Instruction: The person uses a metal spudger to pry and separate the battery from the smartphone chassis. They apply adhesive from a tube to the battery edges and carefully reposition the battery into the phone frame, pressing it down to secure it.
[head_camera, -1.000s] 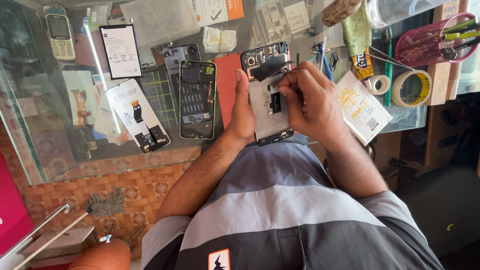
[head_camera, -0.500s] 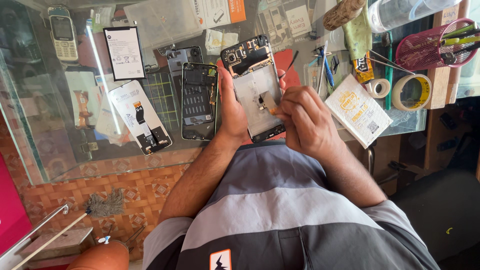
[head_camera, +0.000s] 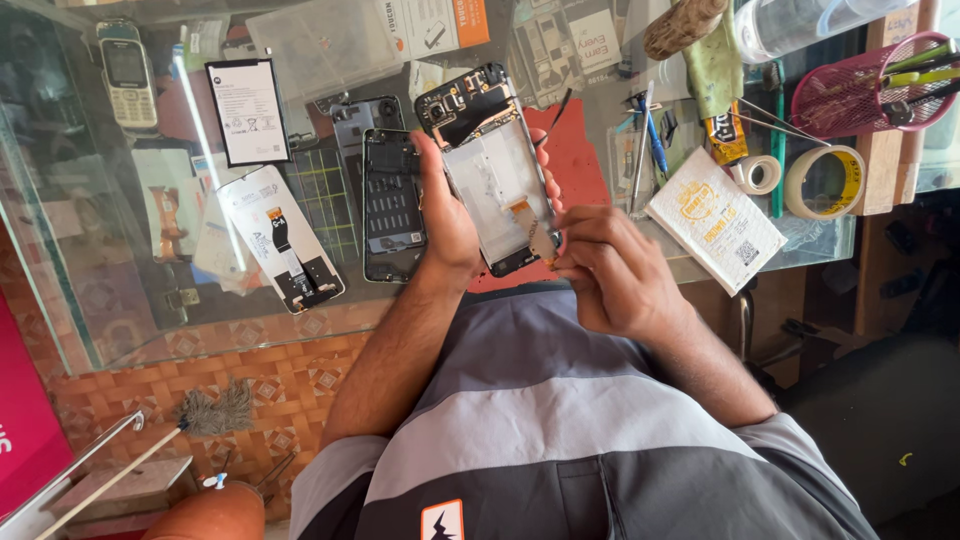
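**Opened phone held over the glass desk, flex cable pinched at its lower end**

The left hand (head_camera: 448, 215) holds an opened smartphone frame with a pale inner plate and dark circuit board at the top (head_camera: 490, 165). It is lifted above the glass desk (head_camera: 120, 300), tilted, with its inner side toward the camera. The fingers of this hand are wrapped around the left edge of the frame, and some fingertips show at the right edge.

The right hand (head_camera: 610, 270) is at the lower right corner of the frame. Its fingers are closed narrow, in a pinch, on the end of a thin orange flex cable (head_camera: 528, 222) that runs down the pale plate. Whether a small tool is also in the pinch, I cannot tell.

In my judgement the step in hand is work on this cable, lifting it or seating it. The next move would call for a small and careful pull or press, because such a ribbon tears easily, while the left hand keeps the frame steady.

On the desk, just left of the held frame, lies another black opened phone body (head_camera: 392, 205), and further left a white phone display with a dark flex strip (head_camera: 282, 238). Rolls of tape (head_camera: 822, 180) lie to the right.
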